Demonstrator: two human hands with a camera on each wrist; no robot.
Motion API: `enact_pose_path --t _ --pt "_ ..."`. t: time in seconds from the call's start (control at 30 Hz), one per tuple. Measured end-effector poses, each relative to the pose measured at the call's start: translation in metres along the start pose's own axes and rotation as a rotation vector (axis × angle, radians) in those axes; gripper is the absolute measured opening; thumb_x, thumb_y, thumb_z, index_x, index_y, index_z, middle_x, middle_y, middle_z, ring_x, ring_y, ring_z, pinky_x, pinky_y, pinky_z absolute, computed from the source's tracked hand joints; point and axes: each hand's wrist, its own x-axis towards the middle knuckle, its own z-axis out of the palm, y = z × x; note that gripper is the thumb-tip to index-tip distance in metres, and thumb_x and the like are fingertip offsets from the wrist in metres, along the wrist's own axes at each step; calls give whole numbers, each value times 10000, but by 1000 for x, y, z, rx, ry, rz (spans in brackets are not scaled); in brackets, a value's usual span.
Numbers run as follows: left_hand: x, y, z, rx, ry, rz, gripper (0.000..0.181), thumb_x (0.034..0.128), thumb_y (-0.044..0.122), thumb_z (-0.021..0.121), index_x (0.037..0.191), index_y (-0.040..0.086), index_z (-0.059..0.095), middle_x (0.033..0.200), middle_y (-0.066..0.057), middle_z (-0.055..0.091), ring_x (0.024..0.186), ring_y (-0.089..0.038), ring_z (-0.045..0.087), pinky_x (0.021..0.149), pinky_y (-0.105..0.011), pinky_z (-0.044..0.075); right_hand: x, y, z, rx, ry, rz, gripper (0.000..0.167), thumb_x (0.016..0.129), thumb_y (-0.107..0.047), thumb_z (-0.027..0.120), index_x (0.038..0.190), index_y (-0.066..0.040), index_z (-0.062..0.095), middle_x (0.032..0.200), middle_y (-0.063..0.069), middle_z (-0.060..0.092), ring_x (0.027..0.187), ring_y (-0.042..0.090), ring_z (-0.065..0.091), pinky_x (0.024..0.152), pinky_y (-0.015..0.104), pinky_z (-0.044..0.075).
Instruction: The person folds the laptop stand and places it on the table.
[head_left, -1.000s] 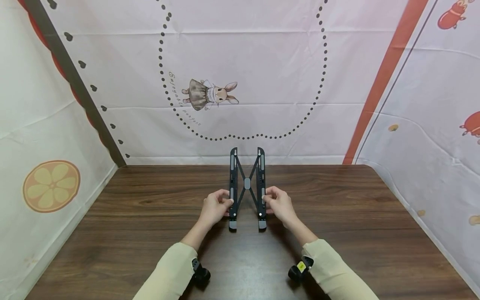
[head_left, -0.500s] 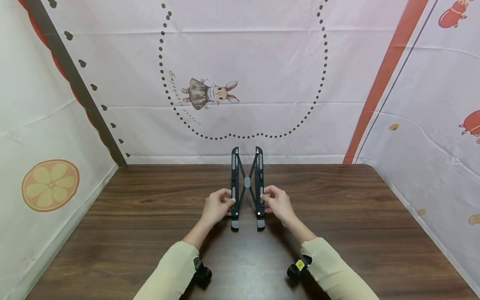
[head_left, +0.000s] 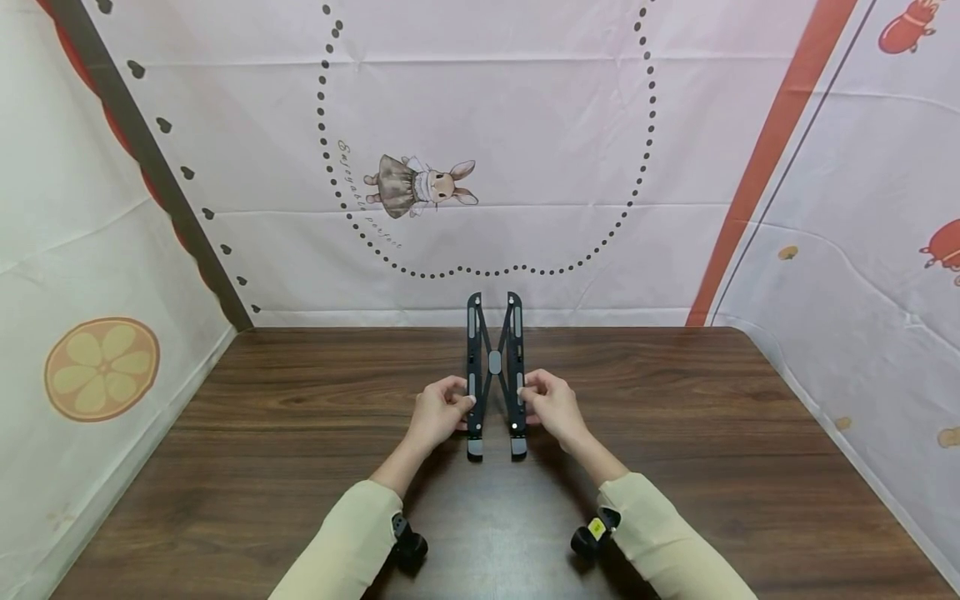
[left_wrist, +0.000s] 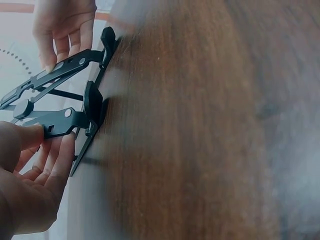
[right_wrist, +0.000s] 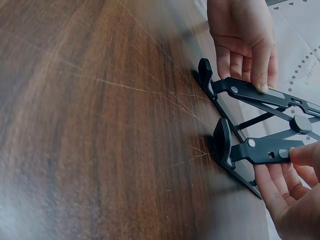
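Black folding stand (head_left: 495,362) on surface (head_left: 315,467), near far edge; left hand (head_left: 437,415) and right hand (head_left: 557,412) each pinch its near half from opposite sides, thumb on top, fingers curled beneath, probably matched so the force is even and nothing skews

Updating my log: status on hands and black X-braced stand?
Left hand, right hand pinching opposite black side rails. Stand narrowly spread, rails apart. No obstruction visible.
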Motion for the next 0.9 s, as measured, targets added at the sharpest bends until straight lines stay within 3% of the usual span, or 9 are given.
enact_pose_path --t 0.9 --pt "-1 7 14 20 3 30 203 867 50 609 1062 -6 606 745 -94 652 532 -144 600 511 -307 538 -2 0 7 -7 -20 -46 106 890 -62 558 983 -50 609 837 82 596 672 178 630 624 379 556"
